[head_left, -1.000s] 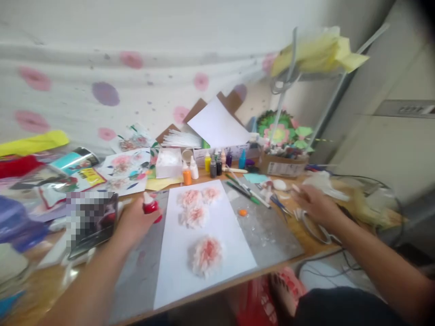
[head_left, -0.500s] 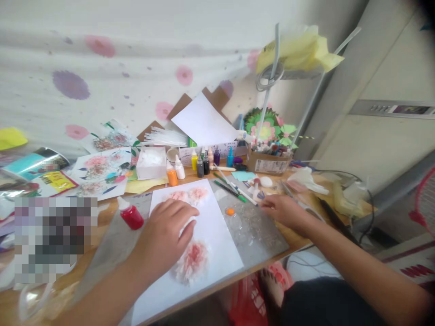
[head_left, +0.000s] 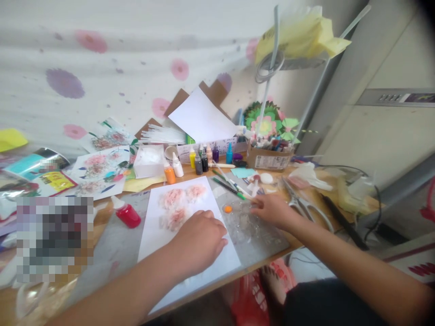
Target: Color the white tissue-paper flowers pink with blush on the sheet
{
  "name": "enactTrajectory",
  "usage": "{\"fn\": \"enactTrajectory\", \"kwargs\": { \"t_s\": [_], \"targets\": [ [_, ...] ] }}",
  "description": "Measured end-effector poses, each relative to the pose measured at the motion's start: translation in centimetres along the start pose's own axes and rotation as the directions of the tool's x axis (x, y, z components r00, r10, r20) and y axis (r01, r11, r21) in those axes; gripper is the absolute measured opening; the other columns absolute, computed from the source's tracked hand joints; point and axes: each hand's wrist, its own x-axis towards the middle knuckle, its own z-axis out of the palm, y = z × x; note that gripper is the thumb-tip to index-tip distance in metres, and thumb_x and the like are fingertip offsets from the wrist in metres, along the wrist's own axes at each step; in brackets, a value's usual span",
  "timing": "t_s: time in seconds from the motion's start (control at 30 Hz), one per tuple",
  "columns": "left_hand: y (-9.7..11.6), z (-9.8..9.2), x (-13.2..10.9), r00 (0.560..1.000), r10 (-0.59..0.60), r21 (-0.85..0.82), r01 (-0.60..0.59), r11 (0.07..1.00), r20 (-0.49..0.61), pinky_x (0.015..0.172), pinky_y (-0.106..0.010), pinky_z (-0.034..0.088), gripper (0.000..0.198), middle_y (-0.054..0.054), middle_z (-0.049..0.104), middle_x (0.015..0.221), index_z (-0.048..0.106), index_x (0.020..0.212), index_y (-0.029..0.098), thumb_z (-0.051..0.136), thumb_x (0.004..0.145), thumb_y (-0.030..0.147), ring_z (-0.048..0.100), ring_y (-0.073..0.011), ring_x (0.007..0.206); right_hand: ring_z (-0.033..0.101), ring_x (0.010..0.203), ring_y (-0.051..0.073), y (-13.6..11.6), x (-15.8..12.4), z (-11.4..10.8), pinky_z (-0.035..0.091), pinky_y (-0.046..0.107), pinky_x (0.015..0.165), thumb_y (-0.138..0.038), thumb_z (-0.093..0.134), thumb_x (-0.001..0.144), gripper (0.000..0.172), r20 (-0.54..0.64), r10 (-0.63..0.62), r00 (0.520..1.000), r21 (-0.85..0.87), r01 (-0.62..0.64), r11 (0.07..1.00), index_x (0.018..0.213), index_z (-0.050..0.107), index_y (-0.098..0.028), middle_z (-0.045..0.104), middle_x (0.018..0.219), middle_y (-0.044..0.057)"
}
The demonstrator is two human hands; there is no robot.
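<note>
A white sheet of paper (head_left: 151, 258) lies on the grey mat (head_left: 110, 235), with three fluffy pink-and-white flowers (head_left: 176, 217) showing near its top. Above the sheet's right part, my left hand (head_left: 204, 237) has its fingers curled in; what they may hold is hidden. The lower flower seen earlier is out of sight behind this hand or in it. To the right, my right hand (head_left: 273, 210) has its fingertips pinched together at the end of the pens (head_left: 234, 185). Beside those fingertips are a clear plastic palette (head_left: 243, 222) and an orange paint blob (head_left: 227, 209).
A red paint bottle (head_left: 127, 213) lies tilted left of the sheet. Several small paint bottles (head_left: 198, 163) stand behind it, near a white box (head_left: 148, 167) and a cardboard box of tools (head_left: 268, 160). Scissors (head_left: 299, 201) rest right of my right hand, before a white plastic bag (head_left: 312, 176).
My left hand has moved right and down over the sheet, uncovering an upper flower and covering the lower one. My right hand has shifted slightly left and down, uncovering the scissors.
</note>
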Motion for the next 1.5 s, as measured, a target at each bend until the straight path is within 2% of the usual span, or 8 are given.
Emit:
{"fn": "enactTrajectory", "kwargs": {
  "t_s": [0.2, 0.37, 0.53, 0.7, 0.9, 1.07, 1.23, 1.5],
  "targets": [
    [-0.6, -0.2, -0.2, 0.997, -0.069, -0.158, 0.064, 0.985, -0.029, 0.084, -0.039, 0.043, 0.020, -0.008, 0.072, 0.091, 0.071, 0.086, 0.023, 0.052, 0.084, 0.030, 0.062, -0.0273, 0.095, 0.050, 0.057, 0.011, 0.1, -0.3, 0.1, 0.036, 0.022, 0.053, -0.027, 0.063, 0.071, 0.021, 0.061, 0.094, 0.994, 0.294, -0.108, 0.950, 0.087, 0.067, -0.016, 0.053, 0.060, -0.004],
    [-2.0, -0.4, 0.8, 0.920, -0.378, -0.360, 0.319, 0.877, -0.105, 0.089, -0.043, 0.044, 0.039, -0.010, 0.065, 0.120, 0.063, 0.117, 0.023, 0.055, 0.080, 0.034, 0.061, -0.0306, 0.105, 0.027, 0.040, 0.004, 0.1, -0.9, -0.7, 0.018, 0.022, 0.042, -0.024, 0.067, 0.063, 0.028, 0.200, 0.187, 0.962, 0.744, -0.273, 0.610, 0.088, 0.062, -0.015, 0.038, 0.048, -0.011],
    [-2.7, -0.9, 1.8, 0.850, -0.513, -0.896, 0.315, 0.313, 0.120, 0.086, -0.037, 0.048, 0.067, -0.015, 0.067, 0.114, 0.049, 0.132, 0.014, 0.067, 0.073, 0.041, 0.066, -0.0256, 0.098, 0.024, 0.040, 0.002, -1.5, -1.6, -2.1, 0.013, 0.021, 0.042, -0.027, 0.075, 0.055, 0.035, 0.139, 0.146, 0.980, 0.920, -0.182, 0.347, 0.084, 0.060, -0.015, 0.044, 0.053, -0.009],
    [-1.9, -1.1, 1.6, 0.865, -0.453, -0.975, 0.158, -0.158, 0.214, 0.069, -0.030, 0.049, 0.057, -0.011, 0.071, 0.097, 0.048, 0.126, 0.017, 0.070, 0.074, 0.030, 0.064, -0.0133, 0.067, 0.025, 0.041, 0.002, -3.9, -1.9, -3.1, 0.015, 0.021, 0.041, -0.027, 0.076, 0.058, 0.037, 0.130, 0.119, 0.984, 0.954, -0.157, 0.257, 0.088, 0.060, -0.015, 0.043, 0.055, -0.009],
    [-3.7, -1.3, -0.8, 0.806, -0.569, -0.985, 0.101, -0.137, 0.162, 0.053, -0.021, 0.037, 0.034, -0.008, 0.071, 0.086, 0.058, 0.107, 0.016, 0.069, 0.076, 0.025, 0.050, -0.0077, 0.057, 0.034, 0.043, 0.007, -1.7, -0.9, -4.4, 0.026, 0.022, 0.042, -0.034, 0.061, 0.072, 0.026, -0.099, 0.176, 0.979, 0.855, -0.007, 0.519, 0.092, 0.061, -0.016, 0.042, 0.054, -0.007],
    [-5.8, -1.2, -3.1, 0.762, -0.623, -0.982, 0.095, -0.161, 0.175, 0.051, -0.021, 0.037, 0.041, -0.010, 0.071, 0.086, 0.060, 0.110, 0.015, 0.073, 0.072, 0.025, 0.046, -0.0093, 0.058, 0.058, 0.065, 0.016, -1.3, -1.4, -1.9, 0.045, 0.028, 0.063, -0.018, 0.049, 0.079, 0.029, -0.027, -0.005, 1.000, 0.300, 0.013, 0.954, 0.103, 0.066, -0.017, 0.064, 0.075, 0.004],
    [-6.4, -0.3, -4.1, 0.734, -0.640, -0.971, 0.117, -0.207, 0.225, 0.050, -0.021, 0.038, 0.043, -0.010, 0.071, 0.095, 0.065, 0.108, 0.017, 0.076, 0.067, 0.027, 0.044, -0.0093, 0.058, 0.062, 0.097, 0.023, -2.0, -1.1, -1.1, 0.044, 0.032, 0.086, -0.016, 0.046, 0.085, 0.032, -0.061, -0.218, 0.974, -0.060, 0.215, 0.975, 0.106, 0.070, -0.018, 0.069, 0.103, 0.011],
    [-6.7, 0.7, -5.1, 0.712, -0.641, -0.955, 0.167, -0.245, 0.289, 0.050, -0.019, 0.043, 0.041, -0.005, 0.071, 0.094, 0.071, 0.102, 0.025, 0.079, 0.062, 0.035, 0.046, -0.0111, 0.059, 0.065, 0.090, 0.021, 5.6, 0.1, -3.2, 0.047, 0.033, 0.082, -0.021, 0.049, 0.085, 0.026, -0.255, -0.068, 0.965, -0.118, 0.039, 0.992, 0.093, 0.074, -0.019, 0.074, 0.097, 0.007]
  ]
}}
